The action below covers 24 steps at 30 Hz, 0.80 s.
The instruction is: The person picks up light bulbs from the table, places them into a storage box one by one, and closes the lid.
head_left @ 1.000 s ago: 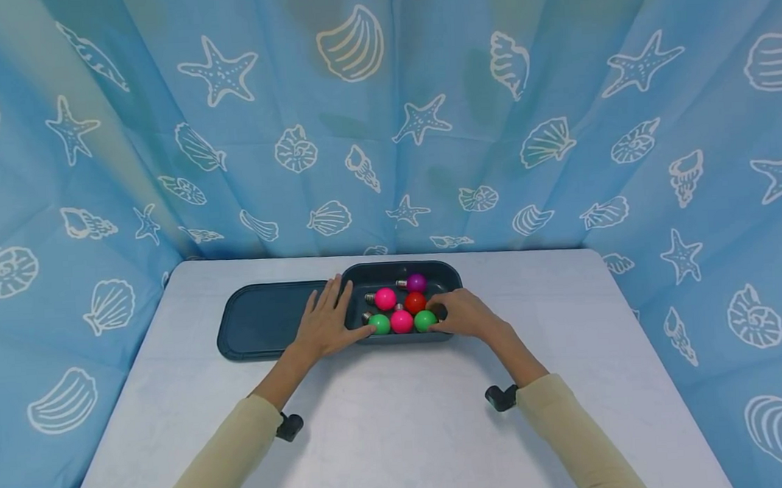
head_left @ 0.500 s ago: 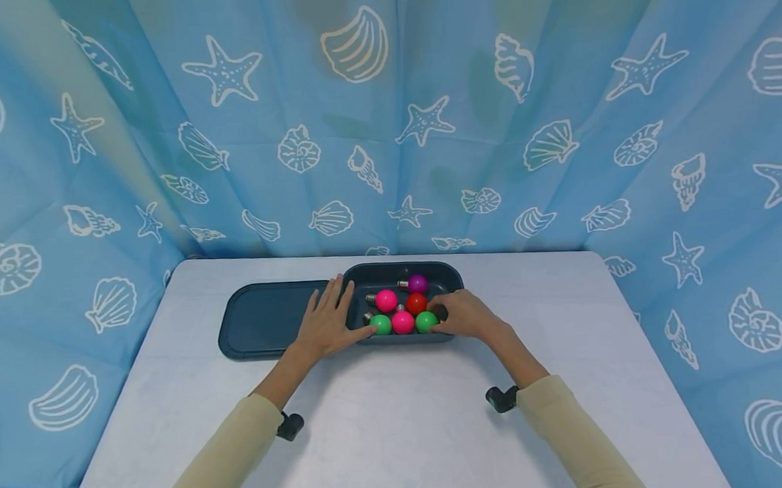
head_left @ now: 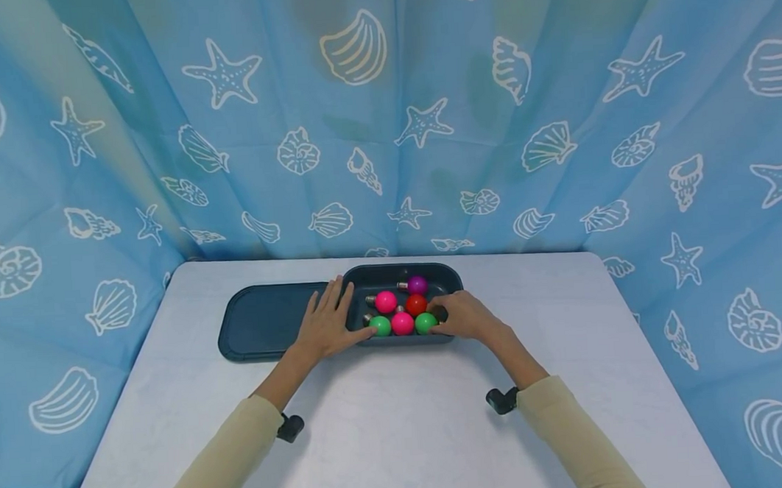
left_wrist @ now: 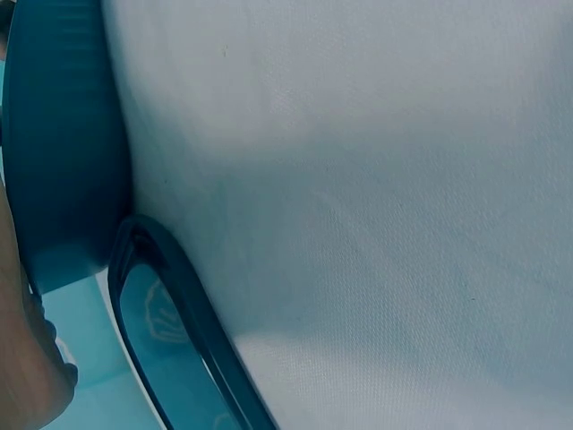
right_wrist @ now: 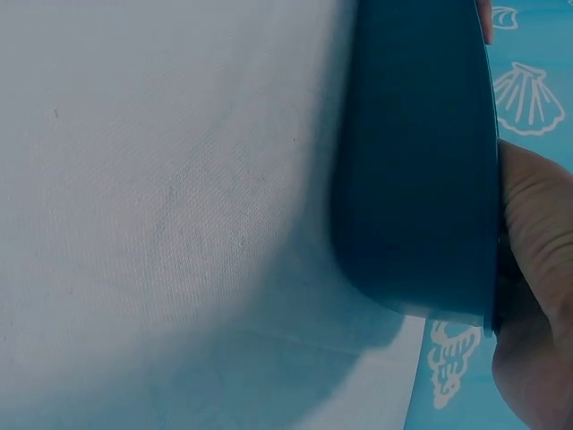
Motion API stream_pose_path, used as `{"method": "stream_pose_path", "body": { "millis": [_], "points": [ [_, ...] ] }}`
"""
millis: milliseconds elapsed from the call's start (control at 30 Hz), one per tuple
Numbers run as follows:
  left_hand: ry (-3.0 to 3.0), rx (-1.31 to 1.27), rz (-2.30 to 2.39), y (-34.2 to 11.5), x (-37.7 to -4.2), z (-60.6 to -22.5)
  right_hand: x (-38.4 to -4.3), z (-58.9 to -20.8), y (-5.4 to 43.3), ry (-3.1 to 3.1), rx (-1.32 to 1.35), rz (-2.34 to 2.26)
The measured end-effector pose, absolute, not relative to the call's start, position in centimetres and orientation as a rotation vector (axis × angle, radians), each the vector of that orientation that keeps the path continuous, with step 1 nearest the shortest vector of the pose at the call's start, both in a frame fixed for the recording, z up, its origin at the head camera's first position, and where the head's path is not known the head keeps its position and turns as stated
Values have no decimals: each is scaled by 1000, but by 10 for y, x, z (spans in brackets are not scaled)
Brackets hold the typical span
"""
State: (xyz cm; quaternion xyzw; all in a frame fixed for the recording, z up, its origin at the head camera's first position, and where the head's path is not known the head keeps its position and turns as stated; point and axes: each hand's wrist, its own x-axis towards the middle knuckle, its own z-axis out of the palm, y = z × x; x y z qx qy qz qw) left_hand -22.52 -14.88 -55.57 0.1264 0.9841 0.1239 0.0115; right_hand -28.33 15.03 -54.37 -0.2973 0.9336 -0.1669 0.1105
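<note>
A dark rectangular box (head_left: 409, 341) holds several small round light bulbs with screw bases. My right hand (head_left: 468, 315) reaches over its right end, thumb and forefinger curled about a green light bulb (head_left: 425, 323) in the front right corner. My left hand (head_left: 325, 325) rests at the left end with fingers spread and straight, the thumb along the front rim by another green bulb (head_left: 381, 325). Between the green ones lies a pink bulb (head_left: 402, 324). Behind are a second pink bulb (head_left: 385, 302), a red bulb (head_left: 416, 304) and a purple bulb (head_left: 417, 285).
A dark flat lid (head_left: 262, 321) lies left of the box, partly under the left hand's fingers in view. Both are on a white-covered table (head_left: 400, 420). A blue curtain (head_left: 385, 126) with shell prints hangs behind and at the sides.
</note>
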Motion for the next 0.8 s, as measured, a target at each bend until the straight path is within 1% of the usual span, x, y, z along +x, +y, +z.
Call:
{"method": "stream_pose_path", "body": {
  "millis": [800],
  "points": [
    [3055,394,398,-149,-224,-556,-281,-545,152,2757,-862,-543]
  ]
}}
